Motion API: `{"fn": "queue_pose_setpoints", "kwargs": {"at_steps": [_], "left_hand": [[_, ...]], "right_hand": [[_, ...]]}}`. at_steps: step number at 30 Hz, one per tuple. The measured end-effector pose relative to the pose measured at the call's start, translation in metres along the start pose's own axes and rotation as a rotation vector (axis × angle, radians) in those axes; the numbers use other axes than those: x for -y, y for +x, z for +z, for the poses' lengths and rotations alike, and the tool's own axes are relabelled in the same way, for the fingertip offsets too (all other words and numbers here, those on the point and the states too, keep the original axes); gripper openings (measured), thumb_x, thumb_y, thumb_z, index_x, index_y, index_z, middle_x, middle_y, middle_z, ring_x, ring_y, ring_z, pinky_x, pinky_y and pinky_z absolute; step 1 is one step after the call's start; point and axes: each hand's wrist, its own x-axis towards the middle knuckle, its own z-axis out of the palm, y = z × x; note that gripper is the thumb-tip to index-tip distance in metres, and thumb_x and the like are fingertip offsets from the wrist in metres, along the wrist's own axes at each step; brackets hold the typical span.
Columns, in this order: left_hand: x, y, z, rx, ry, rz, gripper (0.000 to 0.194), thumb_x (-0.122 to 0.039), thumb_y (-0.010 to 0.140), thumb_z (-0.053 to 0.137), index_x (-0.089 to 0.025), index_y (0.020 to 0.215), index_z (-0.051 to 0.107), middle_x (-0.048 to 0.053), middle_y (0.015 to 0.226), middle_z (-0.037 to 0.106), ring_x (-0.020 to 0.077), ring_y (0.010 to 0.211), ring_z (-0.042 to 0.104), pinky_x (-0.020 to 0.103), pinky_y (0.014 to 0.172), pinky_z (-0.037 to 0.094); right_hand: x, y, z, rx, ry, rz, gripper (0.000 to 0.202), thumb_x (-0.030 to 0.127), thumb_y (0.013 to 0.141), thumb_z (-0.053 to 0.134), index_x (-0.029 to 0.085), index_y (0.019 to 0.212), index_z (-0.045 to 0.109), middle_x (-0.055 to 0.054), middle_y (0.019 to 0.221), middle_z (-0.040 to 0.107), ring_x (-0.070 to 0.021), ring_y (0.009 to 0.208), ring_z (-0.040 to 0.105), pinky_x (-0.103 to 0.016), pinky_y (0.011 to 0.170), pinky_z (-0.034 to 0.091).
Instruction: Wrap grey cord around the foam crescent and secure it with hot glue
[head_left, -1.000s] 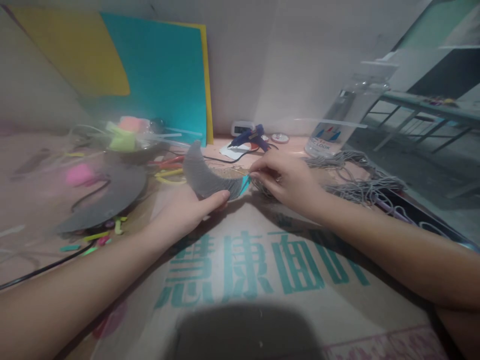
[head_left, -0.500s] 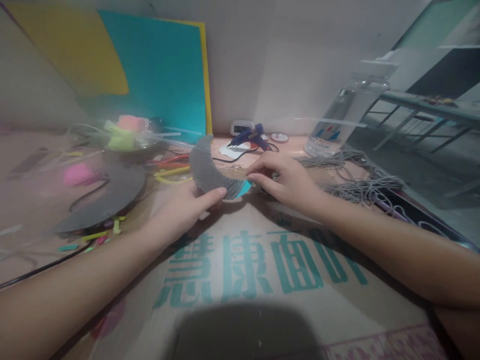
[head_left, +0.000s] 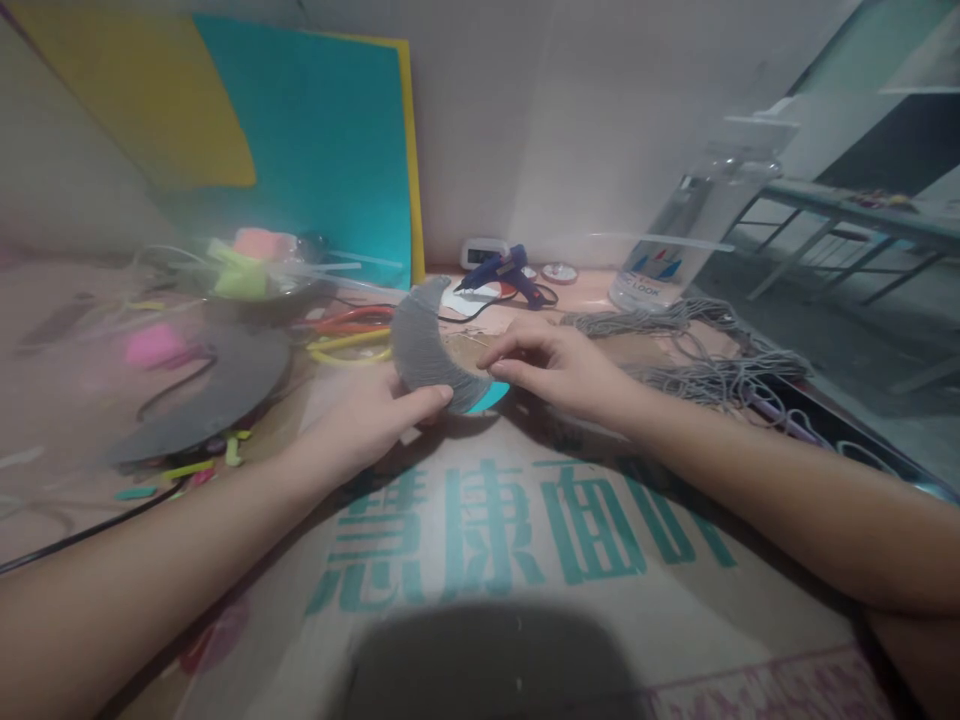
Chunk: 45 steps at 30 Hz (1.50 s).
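Pinched in left hand (head_left: 367, 412) — grey, turquoise-tipped crescent (head_left: 421, 345).

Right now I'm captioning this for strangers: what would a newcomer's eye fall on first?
Probably the large, flat turquoise sheet, upright at the back left. Then the grey, ridged crescent with a bright turquoise end, held in the left hand at centre, the right hand close by that end. Below the hands, big teal printed characters run across the foreground.
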Motion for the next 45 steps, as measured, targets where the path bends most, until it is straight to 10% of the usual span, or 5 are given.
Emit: {"fn": "queue_pose_setpoints", "kwargs": {"at_steps": [16,19,24,30,45], "left_hand": [[0.000,0.000,0.001,0.070,0.035,0.021,0.029,-0.047,0.082,0.061,-0.018,0.075,0.060,-0.001,0.057,0.057,0.0099,0.040,0.046,0.021,0.035,0.031],[0.002,0.004,0.003,0.018,-0.104,0.111,0.034,-0.043,0.082,0.065,-0.019,0.105,0.061,-0.002,0.067,0.062,0.0114,0.052,0.055,0.021,0.045,0.040],[0.004,0.006,0.008,-0.049,-0.319,0.270,0.080,-0.033,0.086,0.062,-0.026,0.152,0.017,-0.001,0.088,0.066,0.0135,0.075,0.064,0.027,0.071,0.052],[0.007,-0.003,0.012,0.020,-0.107,0.372,0.042,-0.029,0.088,0.059,-0.023,0.128,0.052,0.005,0.100,0.064,0.0183,0.092,0.064,0.034,0.083,0.052],[0.010,0.000,0.012,-0.047,-0.013,0.419,0.025,-0.026,0.087,0.058,-0.021,0.111,0.058,0.005,0.107,0.063,0.0193,0.099,0.061,0.033,0.087,0.049]], "right_hand": [[0.003,0.000,0.006,0.179,0.221,0.141,0.023,0.039,0.082,0.067,0.016,0.079,0.069,-0.001,0.075,0.064,-0.0128,0.068,0.056,-0.026,0.063,0.043],[0.003,-0.001,0.008,0.124,0.284,0.185,0.023,0.038,0.083,0.067,0.016,0.075,0.066,0.001,0.072,0.061,-0.0111,0.064,0.054,-0.025,0.061,0.042],[0.001,-0.003,0.013,-0.037,0.293,0.257,0.026,0.042,0.082,0.065,0.016,0.077,0.064,0.003,0.062,0.055,-0.0102,0.055,0.047,-0.025,0.054,0.037],[0.001,-0.005,0.017,-0.089,0.260,0.212,0.026,0.042,0.082,0.064,0.017,0.076,0.064,0.002,0.066,0.056,-0.0114,0.060,0.048,-0.025,0.056,0.038],[0.007,-0.007,0.017,0.001,0.353,0.283,0.027,0.042,0.081,0.065,0.016,0.078,0.063,0.004,0.061,0.052,-0.0094,0.054,0.045,-0.024,0.052,0.034]]}}
